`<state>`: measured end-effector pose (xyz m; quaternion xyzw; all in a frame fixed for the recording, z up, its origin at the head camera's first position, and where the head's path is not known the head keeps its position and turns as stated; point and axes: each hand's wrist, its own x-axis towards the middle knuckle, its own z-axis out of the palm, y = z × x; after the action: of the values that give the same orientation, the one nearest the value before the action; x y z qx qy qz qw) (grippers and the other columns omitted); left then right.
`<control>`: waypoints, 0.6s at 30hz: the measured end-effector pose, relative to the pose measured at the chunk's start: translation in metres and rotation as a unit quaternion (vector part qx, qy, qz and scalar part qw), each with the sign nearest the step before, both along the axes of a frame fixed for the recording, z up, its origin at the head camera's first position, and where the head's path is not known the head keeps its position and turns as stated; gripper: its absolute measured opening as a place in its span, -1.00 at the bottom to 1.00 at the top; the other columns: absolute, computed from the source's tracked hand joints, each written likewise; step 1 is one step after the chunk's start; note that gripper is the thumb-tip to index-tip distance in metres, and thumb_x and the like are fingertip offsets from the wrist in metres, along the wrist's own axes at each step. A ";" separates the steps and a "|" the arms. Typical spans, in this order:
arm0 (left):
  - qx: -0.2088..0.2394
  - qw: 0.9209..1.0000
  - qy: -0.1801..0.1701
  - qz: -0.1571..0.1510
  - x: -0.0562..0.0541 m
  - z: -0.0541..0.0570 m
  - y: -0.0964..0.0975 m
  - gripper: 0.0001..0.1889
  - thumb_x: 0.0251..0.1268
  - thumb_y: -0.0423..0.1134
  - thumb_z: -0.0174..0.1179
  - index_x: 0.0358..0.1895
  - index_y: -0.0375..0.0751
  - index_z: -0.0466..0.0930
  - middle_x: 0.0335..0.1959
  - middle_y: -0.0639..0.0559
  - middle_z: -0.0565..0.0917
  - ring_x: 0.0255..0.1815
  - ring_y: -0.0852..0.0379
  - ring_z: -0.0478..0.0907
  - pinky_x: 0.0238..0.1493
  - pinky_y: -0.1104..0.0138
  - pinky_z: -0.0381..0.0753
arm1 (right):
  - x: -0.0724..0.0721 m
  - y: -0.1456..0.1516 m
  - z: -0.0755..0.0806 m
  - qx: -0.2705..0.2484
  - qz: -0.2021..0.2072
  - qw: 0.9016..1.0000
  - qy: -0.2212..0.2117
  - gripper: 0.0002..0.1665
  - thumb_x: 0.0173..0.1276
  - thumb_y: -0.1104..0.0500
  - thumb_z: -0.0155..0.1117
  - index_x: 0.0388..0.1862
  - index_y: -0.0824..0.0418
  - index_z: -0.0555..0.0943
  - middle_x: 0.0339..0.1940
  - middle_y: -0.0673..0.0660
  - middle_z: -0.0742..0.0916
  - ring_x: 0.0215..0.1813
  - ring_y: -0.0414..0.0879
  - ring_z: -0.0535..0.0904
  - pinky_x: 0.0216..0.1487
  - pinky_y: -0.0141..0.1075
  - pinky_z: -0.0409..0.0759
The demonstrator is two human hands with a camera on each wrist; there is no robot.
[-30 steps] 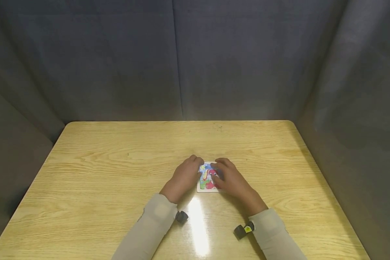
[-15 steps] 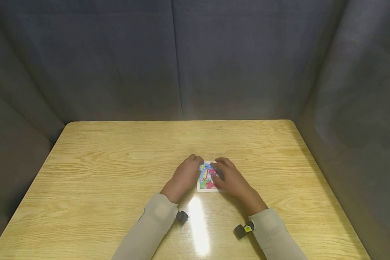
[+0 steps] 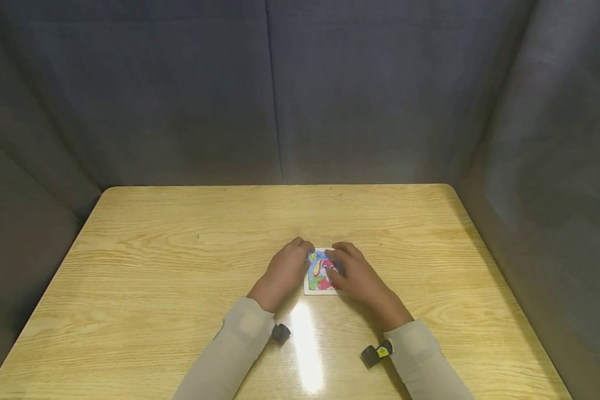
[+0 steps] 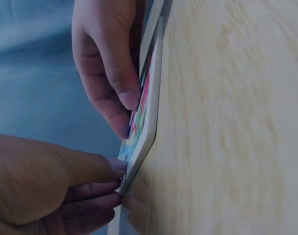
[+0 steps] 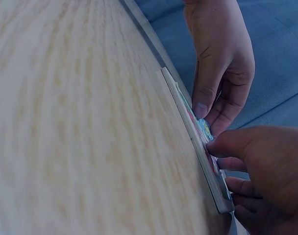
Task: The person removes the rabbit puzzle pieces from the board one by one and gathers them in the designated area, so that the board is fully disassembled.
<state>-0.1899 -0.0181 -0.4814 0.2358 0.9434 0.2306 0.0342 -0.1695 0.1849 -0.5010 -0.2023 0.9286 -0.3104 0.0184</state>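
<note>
A small jigsaw puzzle (image 3: 320, 282) lies flat on the table in a white frame, its picture showing a pink cartoon figure on blue and green. My left hand (image 3: 287, 269) grips its left side. In the left wrist view, the left thumb (image 4: 118, 164) rests on the picture, with the fingers curled at the frame's edge. From the right, my right hand (image 3: 355, 275) holds the puzzle, covering much of that side. In the right wrist view, the right thumb (image 5: 217, 146) touches the pieces while the other fingers curl near the frame's edge. The hands hide whether any piece is raised.
The light wooden table (image 3: 180, 239) extends around the puzzle on all sides. Dark grey curtains (image 3: 370, 100) stand behind it and at both sides. Each sleeved wrist wears a small black camera, such as the right one (image 3: 371, 355). A bright glare lies on the tabletop in front.
</note>
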 end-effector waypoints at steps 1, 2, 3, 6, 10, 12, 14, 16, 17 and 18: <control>0.000 1.000 0.001 0.000 0.000 0.000 0.000 -0.71 0.35 -0.39 0.18 0.12 -0.28 0.56 0.05 -0.14 0.57 0.06 -0.03 0.57 0.02 0.31 0.62 | 0.000 0.000 0.000 -0.002 0.000 1.000 0.000 -0.47 0.41 0.09 0.23 0.30 0.24 0.49 0.37 0.22 0.39 0.38 0.17 0.30 0.36 0.05 0.35; 0.000 1.000 0.002 0.001 -0.001 -0.001 0.000 -0.71 0.36 -0.39 0.18 0.11 -0.28 0.56 0.05 -0.13 0.57 0.06 -0.03 0.56 0.02 0.32 0.62 | 0.001 0.000 0.001 -0.002 0.001 1.000 0.000 -0.47 0.41 0.08 0.23 0.31 0.24 0.48 0.37 0.22 0.39 0.38 0.18 0.30 0.35 0.06 0.35; 0.000 1.000 0.002 0.001 -0.001 -0.002 0.000 -0.71 0.35 -0.39 0.18 0.11 -0.28 0.56 0.05 -0.13 0.56 0.06 -0.03 0.56 0.02 0.32 0.62 | 0.001 0.000 0.001 -0.003 0.002 1.000 0.000 -0.47 0.41 0.08 0.23 0.31 0.24 0.48 0.38 0.22 0.39 0.38 0.18 0.30 0.35 0.06 0.35; -0.002 1.000 0.001 0.002 -0.001 -0.002 0.000 -0.71 0.35 -0.38 0.20 0.11 -0.27 0.56 0.06 -0.13 0.54 0.06 -0.02 0.56 0.01 0.33 0.63 | 0.001 0.000 0.001 -0.003 0.005 1.000 -0.001 -0.47 0.42 0.08 0.23 0.31 0.24 0.48 0.38 0.21 0.39 0.37 0.18 0.30 0.35 0.06 0.36; -0.005 1.000 0.000 0.001 -0.001 -0.002 -0.001 -0.70 0.34 -0.36 0.22 0.11 -0.26 0.56 0.05 -0.11 0.53 0.05 0.00 0.57 0.00 0.35 0.63 | 0.000 0.001 -0.001 0.001 0.002 1.000 -0.003 -0.47 0.42 0.07 0.22 0.31 0.23 0.48 0.38 0.20 0.38 0.38 0.15 0.30 0.36 0.03 0.34; -0.005 1.000 0.002 0.000 -0.001 -0.002 -0.001 -0.70 0.34 -0.35 0.22 0.11 -0.26 0.56 0.04 -0.10 0.53 0.03 0.01 0.57 -0.01 0.36 0.63 | 0.000 0.001 -0.001 0.002 0.001 1.000 -0.001 -0.47 0.42 0.07 0.22 0.31 0.23 0.49 0.38 0.19 0.39 0.38 0.15 0.30 0.37 0.01 0.34; -0.004 1.000 0.003 -0.001 -0.001 -0.002 -0.001 -0.70 0.34 -0.35 0.23 0.11 -0.25 0.56 0.03 -0.09 0.53 0.02 0.02 0.58 -0.02 0.37 0.63 | -0.001 0.001 -0.002 0.001 0.001 1.000 0.002 -0.48 0.42 0.07 0.22 0.30 0.23 0.49 0.37 0.20 0.39 0.38 0.15 0.31 0.37 0.02 0.34; -0.003 1.000 0.006 -0.001 -0.001 -0.001 -0.001 -0.71 0.34 -0.34 0.23 0.10 -0.25 0.56 0.02 -0.09 0.53 0.00 0.02 0.58 -0.03 0.36 0.63 | -0.001 0.001 -0.003 0.000 0.002 1.000 0.006 -0.48 0.42 0.08 0.22 0.30 0.23 0.49 0.37 0.21 0.40 0.37 0.15 0.31 0.36 0.03 0.35; -0.003 1.000 0.006 0.000 -0.001 -0.001 -0.002 -0.71 0.33 -0.34 0.23 0.10 -0.24 0.56 0.02 -0.09 0.53 0.00 0.03 0.58 -0.04 0.36 0.64 | -0.001 0.001 -0.003 -0.001 0.004 1.000 0.009 -0.48 0.41 0.08 0.23 0.29 0.24 0.49 0.36 0.22 0.40 0.37 0.17 0.32 0.35 0.04 0.35; -0.006 1.000 0.007 0.002 -0.001 -0.001 -0.002 -0.71 0.33 -0.34 0.23 0.10 -0.24 0.57 0.02 -0.08 0.53 0.00 0.03 0.58 -0.04 0.35 0.64 | -0.002 0.001 -0.003 -0.001 0.004 1.000 0.008 -0.48 0.41 0.08 0.22 0.30 0.23 0.49 0.37 0.21 0.40 0.37 0.16 0.32 0.35 0.04 0.35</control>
<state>-0.1911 -0.0198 -0.4827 0.2350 0.9455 0.2237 0.0283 -0.1710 0.1858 -0.5042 -0.2080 0.9277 -0.3098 0.0120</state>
